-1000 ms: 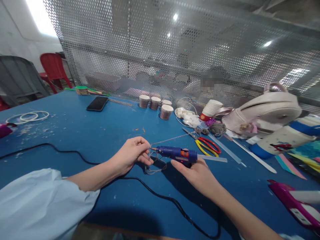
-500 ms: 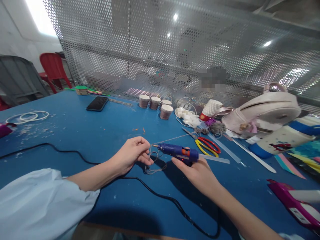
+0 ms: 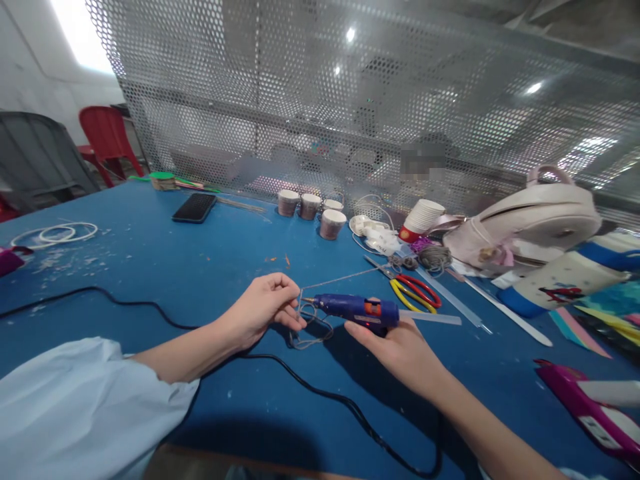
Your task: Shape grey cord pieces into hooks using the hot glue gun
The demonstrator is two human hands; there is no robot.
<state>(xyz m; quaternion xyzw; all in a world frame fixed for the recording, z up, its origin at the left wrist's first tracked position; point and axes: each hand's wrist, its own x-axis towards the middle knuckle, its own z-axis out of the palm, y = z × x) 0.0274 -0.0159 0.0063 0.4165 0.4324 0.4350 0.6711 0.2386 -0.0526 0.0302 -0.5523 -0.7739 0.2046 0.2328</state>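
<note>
Fingers pinched, my left hand (image 3: 274,303) holds grey yarn (image 3: 345,275) above the blue table (image 3: 235,257). One strand runs from the pinch up to a grey yarn ball (image 3: 434,258) at the right; loose loops hang just below my fingertips. My right hand (image 3: 400,347) is wrapped round the handle of a blue glue gun (image 3: 350,308), which has a small red light lit. Its nozzle points left, close to the yarn at my left fingertips; whether it touches cannot be made out. A clear glue stick (image 3: 433,318) sticks out of the gun's back.
Scissors (image 3: 413,292) with red and yellow handles lie behind the gun. Several small cups (image 3: 333,225) stand at the back, left of a paper cup stack (image 3: 421,219) and a pale backpack (image 3: 533,223). A black cable (image 3: 320,392) crosses the front; a phone (image 3: 195,207) lies back left.
The glue gun has dropped slightly, its nozzle now a little lower beside the yarn. My left hand has barely moved.
</note>
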